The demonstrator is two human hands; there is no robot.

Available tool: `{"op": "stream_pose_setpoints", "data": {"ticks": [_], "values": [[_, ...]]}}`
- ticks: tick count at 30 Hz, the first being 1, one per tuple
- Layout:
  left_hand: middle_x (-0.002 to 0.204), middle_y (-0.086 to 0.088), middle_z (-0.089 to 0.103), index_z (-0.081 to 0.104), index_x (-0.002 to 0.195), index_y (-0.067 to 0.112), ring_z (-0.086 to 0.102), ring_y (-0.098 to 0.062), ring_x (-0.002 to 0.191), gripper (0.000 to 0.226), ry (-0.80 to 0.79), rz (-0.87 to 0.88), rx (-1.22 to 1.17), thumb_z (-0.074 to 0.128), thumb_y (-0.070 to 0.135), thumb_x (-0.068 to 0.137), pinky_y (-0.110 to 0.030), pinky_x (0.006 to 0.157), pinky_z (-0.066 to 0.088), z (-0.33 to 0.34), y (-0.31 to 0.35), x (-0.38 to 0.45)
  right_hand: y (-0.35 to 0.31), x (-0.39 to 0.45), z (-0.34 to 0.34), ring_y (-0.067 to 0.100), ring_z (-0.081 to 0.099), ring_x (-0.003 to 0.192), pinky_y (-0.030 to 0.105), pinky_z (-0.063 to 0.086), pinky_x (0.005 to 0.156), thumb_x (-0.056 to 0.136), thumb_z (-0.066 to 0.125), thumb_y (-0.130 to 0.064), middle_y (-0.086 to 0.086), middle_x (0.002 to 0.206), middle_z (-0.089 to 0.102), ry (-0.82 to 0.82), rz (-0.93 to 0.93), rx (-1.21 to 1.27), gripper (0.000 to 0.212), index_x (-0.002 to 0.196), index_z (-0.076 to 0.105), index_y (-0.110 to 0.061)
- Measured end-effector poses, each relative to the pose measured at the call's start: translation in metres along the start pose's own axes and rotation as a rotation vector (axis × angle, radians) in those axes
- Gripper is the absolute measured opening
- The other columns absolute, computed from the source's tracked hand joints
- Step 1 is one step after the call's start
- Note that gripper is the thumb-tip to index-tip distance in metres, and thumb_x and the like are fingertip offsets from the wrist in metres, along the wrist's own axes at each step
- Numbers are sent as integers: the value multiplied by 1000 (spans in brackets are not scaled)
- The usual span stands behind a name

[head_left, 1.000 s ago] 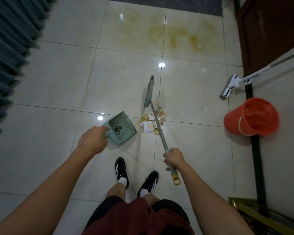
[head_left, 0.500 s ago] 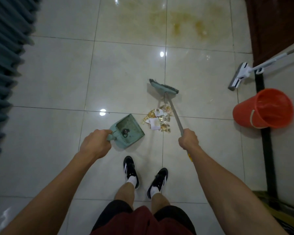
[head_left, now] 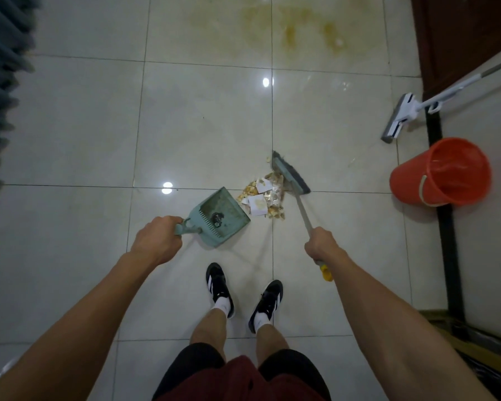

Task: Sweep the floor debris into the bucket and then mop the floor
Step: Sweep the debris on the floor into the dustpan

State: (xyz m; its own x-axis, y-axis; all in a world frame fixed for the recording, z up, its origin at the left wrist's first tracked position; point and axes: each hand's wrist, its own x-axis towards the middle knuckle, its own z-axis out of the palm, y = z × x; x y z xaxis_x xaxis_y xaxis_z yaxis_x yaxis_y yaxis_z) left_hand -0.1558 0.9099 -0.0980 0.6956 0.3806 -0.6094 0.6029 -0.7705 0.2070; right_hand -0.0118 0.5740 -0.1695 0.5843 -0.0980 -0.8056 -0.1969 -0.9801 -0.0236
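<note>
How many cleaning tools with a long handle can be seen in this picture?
2. The broom is held by the right hand beside the debris; the mop leans at the right wall, above the bucket.

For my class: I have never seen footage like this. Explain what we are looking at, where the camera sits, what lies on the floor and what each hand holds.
There is no machine here. A person wears a wide-angle camera on the head, so the one picture looks down past their own arms, legs and shoes to a tiled floor.

The left hand has its grip on the handle of a green dustpan, which rests on the floor with a small dark scrap already in it. The right hand holds the handle of a broom, whose head sits just behind a pile of debris: paper bits and yellowish crumbs, between broom and dustpan.

To the right stand an orange bucket and a white mop leaning against the wall. Farther ahead, a yellowish stain marks the tiles.
</note>
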Motion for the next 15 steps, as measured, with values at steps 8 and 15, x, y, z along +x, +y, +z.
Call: {"op": "stream_pose_setpoints", "data": {"ticks": [8, 15], "values": [[82, -1, 62, 70, 110, 23, 61, -26, 75, 28, 6, 6, 1, 54, 7, 92, -34, 67, 53, 4, 17, 0, -7, -35, 38, 30, 58, 82, 37, 56, 68, 90, 48, -8, 15, 113, 58, -126, -112, -71, 31, 121, 52, -5], [81, -1, 61, 69, 111, 20, 62, -24, 73, 26, 14, 23, -4, 55, 9, 92, -35, 69, 58, 15, 19, -10, 2, -59, 71, 30, 58, 80, 36, 57, 71, 90, 48, -5, 13, 105, 52, -218, -188, -31, 40, 129, 53, -4]]}}
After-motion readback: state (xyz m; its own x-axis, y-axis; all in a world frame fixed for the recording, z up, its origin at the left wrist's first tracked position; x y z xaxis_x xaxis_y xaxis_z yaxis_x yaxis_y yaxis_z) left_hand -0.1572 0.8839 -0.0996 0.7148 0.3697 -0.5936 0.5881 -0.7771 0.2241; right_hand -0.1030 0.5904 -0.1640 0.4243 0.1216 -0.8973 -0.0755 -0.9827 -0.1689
